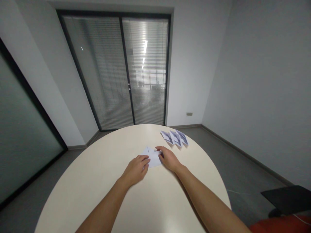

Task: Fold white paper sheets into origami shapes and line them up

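A folded sheet of white paper (155,160) lies on the table between my two hands, its upper left part coming to a triangular point with a crease. My left hand (137,168) rests over the paper's left side, fingers extended and lying on it. At the right edge, my right hand (170,158) is closed around the sheet, thumb and forefinger bent at its upper right corner. Farther back on the right lie several folded papers (175,138) with grey-blue printing, zigzag in outline and slightly raised off the surface.
The round cream table (97,181) spans the front of the view. Beyond it stands a glazed door with blinds (145,97). A black flat object (288,198) and something red (282,225) are at the lower right, beside a thin white cable.
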Tool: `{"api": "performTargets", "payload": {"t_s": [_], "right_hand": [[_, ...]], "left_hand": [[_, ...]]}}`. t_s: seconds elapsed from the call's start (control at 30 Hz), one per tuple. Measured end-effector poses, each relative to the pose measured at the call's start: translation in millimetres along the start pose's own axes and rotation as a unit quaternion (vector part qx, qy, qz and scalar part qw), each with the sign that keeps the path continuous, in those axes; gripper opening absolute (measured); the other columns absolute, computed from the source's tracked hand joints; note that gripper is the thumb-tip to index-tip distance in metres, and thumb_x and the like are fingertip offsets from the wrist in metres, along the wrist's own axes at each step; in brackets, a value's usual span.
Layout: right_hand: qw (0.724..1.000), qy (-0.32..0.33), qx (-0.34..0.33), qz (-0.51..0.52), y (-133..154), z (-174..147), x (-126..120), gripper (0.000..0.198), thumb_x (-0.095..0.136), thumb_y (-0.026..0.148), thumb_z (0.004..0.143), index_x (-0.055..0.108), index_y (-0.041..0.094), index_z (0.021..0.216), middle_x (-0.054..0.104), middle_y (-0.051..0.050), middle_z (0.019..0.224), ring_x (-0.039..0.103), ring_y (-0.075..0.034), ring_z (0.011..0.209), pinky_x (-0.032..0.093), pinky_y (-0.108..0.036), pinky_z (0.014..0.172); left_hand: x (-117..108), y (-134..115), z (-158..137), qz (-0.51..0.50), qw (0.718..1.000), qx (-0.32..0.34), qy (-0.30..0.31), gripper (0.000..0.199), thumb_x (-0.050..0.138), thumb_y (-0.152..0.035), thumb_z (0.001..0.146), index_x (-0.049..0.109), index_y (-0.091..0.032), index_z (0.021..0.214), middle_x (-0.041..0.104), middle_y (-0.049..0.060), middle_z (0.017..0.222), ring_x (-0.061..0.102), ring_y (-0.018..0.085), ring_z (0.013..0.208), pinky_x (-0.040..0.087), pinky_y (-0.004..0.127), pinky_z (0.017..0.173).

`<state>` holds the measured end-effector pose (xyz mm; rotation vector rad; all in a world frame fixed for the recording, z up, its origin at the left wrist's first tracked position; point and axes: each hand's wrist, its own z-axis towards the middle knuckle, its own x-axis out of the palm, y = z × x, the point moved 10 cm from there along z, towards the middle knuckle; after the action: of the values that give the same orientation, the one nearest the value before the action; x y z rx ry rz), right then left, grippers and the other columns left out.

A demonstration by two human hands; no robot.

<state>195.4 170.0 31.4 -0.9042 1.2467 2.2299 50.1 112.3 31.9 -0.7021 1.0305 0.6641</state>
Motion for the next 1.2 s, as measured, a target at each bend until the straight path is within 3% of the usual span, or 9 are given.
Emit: {"api": "performTargets", "payload": {"t_s": [0.3,0.5,0.73,0.87,0.97,1.07,1.2], "right_hand": [[1.000,-0.005,-0.004,-0.007,-7.5,2.5,2.3,0.050,0.050,0.001,0.083,0.061,0.017,0.130,0.068,-0.012,0.123,0.063,-0.023,0.113,0.047,-0.037,0.101],[0.999,-0.011,0.009,-0.038,-7.9,6.3,2.7,0.050,0.048,-0.003,0.083,0.063,0.013,0.128,0.070,-0.012,0.119,0.064,-0.023,0.111,0.047,-0.033,0.099],[0.990,-0.017,0.079,-0.120,-21.2,8.0,-5.7,0.046,0.049,-0.002,0.085,0.066,0.014,0.124,0.069,-0.014,0.118,0.064,-0.023,0.111,0.047,-0.031,0.095],[0.978,-0.015,0.045,-0.202,-2.5,7.1,-9.4,0.040,0.046,0.001,0.089,0.071,0.014,0.117,0.068,-0.016,0.120,0.057,-0.028,0.122,0.041,-0.037,0.105],[0.988,0.006,-0.029,-0.150,27.6,1.8,4.9,0.041,0.044,0.010,0.095,0.064,0.012,0.130,0.066,-0.015,0.129,0.056,-0.025,0.123,0.041,-0.035,0.108],[0.986,0.087,-0.079,-0.115,45.6,-8.3,34.8,0.046,0.035,0.026,0.103,0.052,0.010,0.143,0.056,-0.017,0.145,0.049,-0.025,0.136,0.036,-0.040,0.116],[0.980,0.151,-0.017,-0.130,27.4,-15.2,53.8,0.059,0.030,0.039,0.105,0.040,0.007,0.153,0.033,-0.020,0.160,0.027,-0.033,0.151,0.025,-0.052,0.122]], "left_hand": [[4.7,-4.2,1.3,0.045,0.997,-0.048,0.044,0.045,0.048,-0.047,0.097,0.060,-0.022,0.133,0.059,0.010,0.140,0.052,0.028,0.125,0.043,0.044,0.106],[7.1,-10.1,4.1,0.070,0.994,-0.079,0.038,0.048,0.040,-0.049,0.100,0.058,-0.020,0.135,0.059,0.012,0.137,0.051,0.029,0.124,0.042,0.045,0.103],[10.9,-8.4,7.8,0.079,0.990,-0.116,0.024,0.051,0.038,-0.051,0.100,0.059,-0.018,0.132,0.058,0.014,0.136,0.050,0.030,0.124,0.040,0.047,0.103],[11.1,-8.1,7.7,0.076,0.989,-0.121,0.026,0.050,0.039,-0.048,0.100,0.057,-0.019,0.135,0.057,0.013,0.138,0.049,0.029,0.126,0.039,0.046,0.105],[9.3,-9.5,7.8,0.077,0.989,-0.124,0.029,0.048,0.040,-0.043,0.099,0.055,-0.020,0.139,0.056,0.012,0.142,0.048,0.028,0.129,0.039,0.046,0.106],[7.9,-10.4,9.0,0.075,0.989,-0.122,0.031,0.049,0.041,-0.038,0.098,0.051,-0.020,0.143,0.054,0.011,0.147,0.047,0.027,0.132,0.038,0.045,0.109],[13.5,-1.5,8.8,0.073,0.988,-0.127,0.042,0.051,0.037,-0.031,0.099,0.049,-0.019,0.147,0.050,0.010,0.153,0.044,0.027,0.138,0.036,0.046,0.114]]}}
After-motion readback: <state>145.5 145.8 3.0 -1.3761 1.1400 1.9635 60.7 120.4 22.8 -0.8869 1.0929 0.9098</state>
